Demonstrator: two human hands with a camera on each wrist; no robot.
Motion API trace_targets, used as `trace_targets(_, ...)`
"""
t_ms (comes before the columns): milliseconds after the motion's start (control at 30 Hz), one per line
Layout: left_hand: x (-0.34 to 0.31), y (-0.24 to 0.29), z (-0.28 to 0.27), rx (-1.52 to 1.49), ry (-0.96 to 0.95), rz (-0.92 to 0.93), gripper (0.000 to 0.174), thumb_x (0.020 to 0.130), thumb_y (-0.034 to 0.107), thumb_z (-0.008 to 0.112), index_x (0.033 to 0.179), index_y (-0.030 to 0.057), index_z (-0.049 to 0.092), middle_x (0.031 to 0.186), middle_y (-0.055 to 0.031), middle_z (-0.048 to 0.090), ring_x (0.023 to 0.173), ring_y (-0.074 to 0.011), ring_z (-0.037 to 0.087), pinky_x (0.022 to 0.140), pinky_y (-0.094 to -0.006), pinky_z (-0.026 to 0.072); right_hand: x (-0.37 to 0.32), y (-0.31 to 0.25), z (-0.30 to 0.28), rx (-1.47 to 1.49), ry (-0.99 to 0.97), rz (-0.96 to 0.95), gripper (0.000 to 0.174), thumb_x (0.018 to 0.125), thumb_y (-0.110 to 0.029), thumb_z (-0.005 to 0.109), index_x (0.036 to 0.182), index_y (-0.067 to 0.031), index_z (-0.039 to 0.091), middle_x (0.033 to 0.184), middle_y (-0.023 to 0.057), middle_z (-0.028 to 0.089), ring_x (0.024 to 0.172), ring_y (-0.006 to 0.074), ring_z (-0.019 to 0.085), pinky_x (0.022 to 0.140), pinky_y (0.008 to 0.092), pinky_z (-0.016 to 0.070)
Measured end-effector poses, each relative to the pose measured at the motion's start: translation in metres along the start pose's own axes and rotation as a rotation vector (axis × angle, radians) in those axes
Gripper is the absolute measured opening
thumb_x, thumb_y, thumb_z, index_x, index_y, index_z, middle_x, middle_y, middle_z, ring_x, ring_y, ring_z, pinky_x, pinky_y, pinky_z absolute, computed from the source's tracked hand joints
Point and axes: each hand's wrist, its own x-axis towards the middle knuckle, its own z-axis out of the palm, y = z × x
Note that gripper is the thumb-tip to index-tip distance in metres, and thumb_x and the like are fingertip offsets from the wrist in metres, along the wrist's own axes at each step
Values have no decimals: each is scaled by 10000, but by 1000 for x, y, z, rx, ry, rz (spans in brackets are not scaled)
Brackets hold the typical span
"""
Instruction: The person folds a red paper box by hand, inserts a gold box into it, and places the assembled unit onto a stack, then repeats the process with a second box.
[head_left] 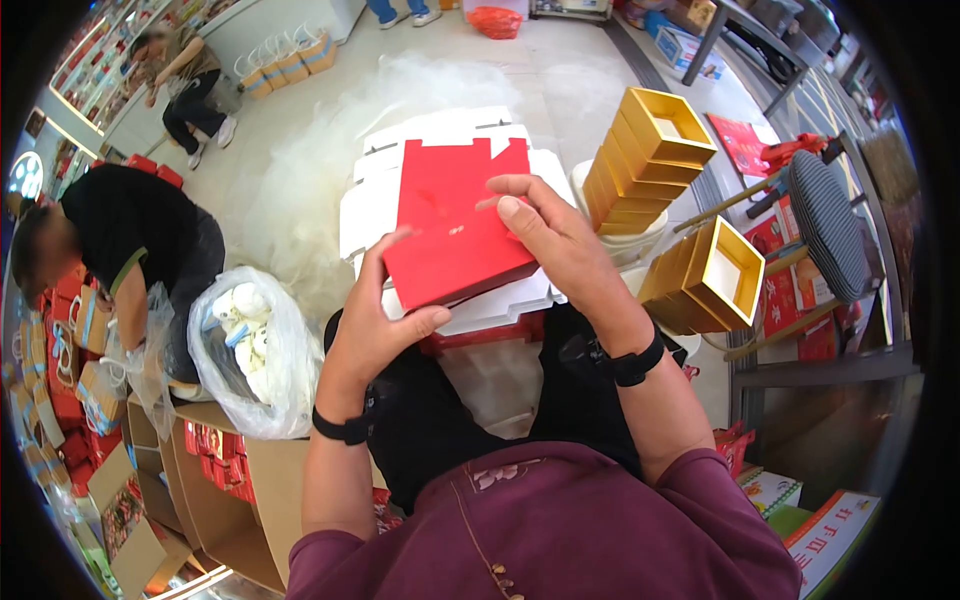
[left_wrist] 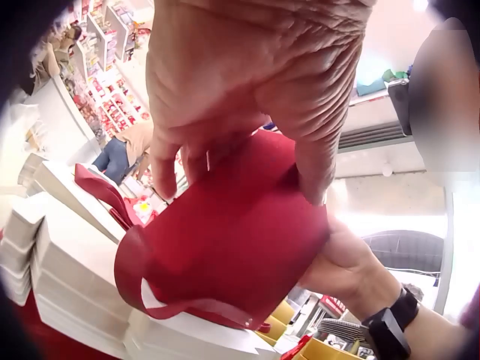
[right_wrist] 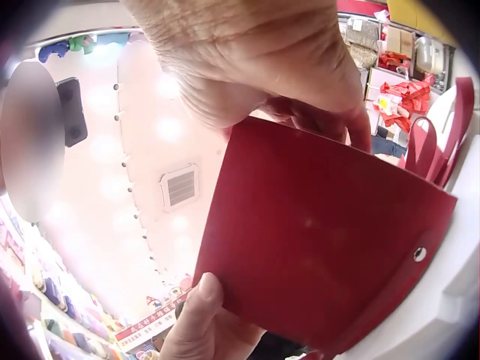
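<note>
A red cardboard box (head_left: 455,225), partly folded, lies tilted over a stack of white-sided flat cartons (head_left: 370,215) in front of the seated person. Notched flaps stick up along its far edge, and its curved edge strips show in the left wrist view. My left hand (head_left: 372,318) grips the box's near left corner, thumb along the front side and fingers at the left edge. The right hand (head_left: 562,238) holds the right side, its thumb and forefinger over the red top. In the right wrist view, fingers of this hand (right_wrist: 262,64) pass behind the red panel (right_wrist: 322,232).
Nested gold boxes (head_left: 640,165) stand at the right, near a striped stool (head_left: 828,225). A clear plastic bag (head_left: 258,350) of white items is on the left, by open brown cartons (head_left: 225,500). Another person (head_left: 140,225) bends over beside it.
</note>
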Motion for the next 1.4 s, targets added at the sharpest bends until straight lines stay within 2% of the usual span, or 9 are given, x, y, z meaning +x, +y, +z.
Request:
trace_targets(267,-18,45,25,32,363,319,832,710,91,929,1410,56,480,1381,-144,574,1310,-314,587,1123,-458,479,-49,-9,-21,243,185,-77,505,1126,-441,508,1312,20,596,1226,89,665,1148,137,606,999,285,484)
trace_targets(400,1,64,51,604,223,779,853,665,186,974,1376,121,507,1415,-135,568,1340,-377,564,1175,-602,386,-86,-19,-23,757,33,101,644,1075,-524,577,1480,-31,490,1312,56,636,1150,165,644,963,359,560)
trace_targets(733,19,88,132,653,-260,912,793,715,247,953,1402,219,558,1509,-115,512,1440,-391,474,1217,-641,308,-139,10,-72,1021,418,-42,544,1071,-356,605,1468,-5,484,1387,107,642,1259,189,637,1122,377,498)
trace_targets(867,49,106,135,563,-216,829,708,809,256,894,1416,114,559,1510,-156,515,1438,-399,473,1199,-565,372,-163,11,-114,868,658,-158,568,1067,-364,589,1488,-1,471,1425,125,623,1317,220,609,1152,403,470)
trace_targets(933,73,108,143,534,-146,776,587,852,211,854,1350,37,597,1343,-182,617,1241,-399,603,1044,-474,485,-186,8,-144,795,701,-214,598,1068,-399,567,1503,-4,457,1470,141,585,1350,235,582,1160,426,458)
trace_targets(1000,92,98,158,350,-211,553,467,951,195,771,1336,1,592,1252,-198,658,1153,-374,652,980,-404,518,-216,31,-174,524,897,-351,539,1084,-377,558,1487,-29,472,1454,144,586,1339,223,579,1164,421,463)
trace_targets(1100,108,99,199,-31,-337,68,399,1044,247,655,1312,-42,593,1189,-207,672,1094,-333,676,933,-364,529,-252,37,-217,694,974,-404,502,1105,-387,514,1463,-34,518,1448,150,608,1322,233,603,1158,416,480)
trace_targets(1200,127,74,249,24,-474,36,412,1107,311,552,1309,-45,594,1157,-109,691,1023,-138,646,862,-297,531,-273,32,-239,883,904,-444,517,1106,-395,492,1457,-19,539,1416,148,652,1275,251,651,1130,419,510)
trace_targets(1400,145,35,333,230,-454,155,574,1054,442,608,1308,-72,604,1193,-196,685,1084,-250,674,942,-360,530,-303,72,-246,722,1139,-288,498,1113,-238,525,1567,-92,382,1507,155,561,1328,235,602,1159,411,492)
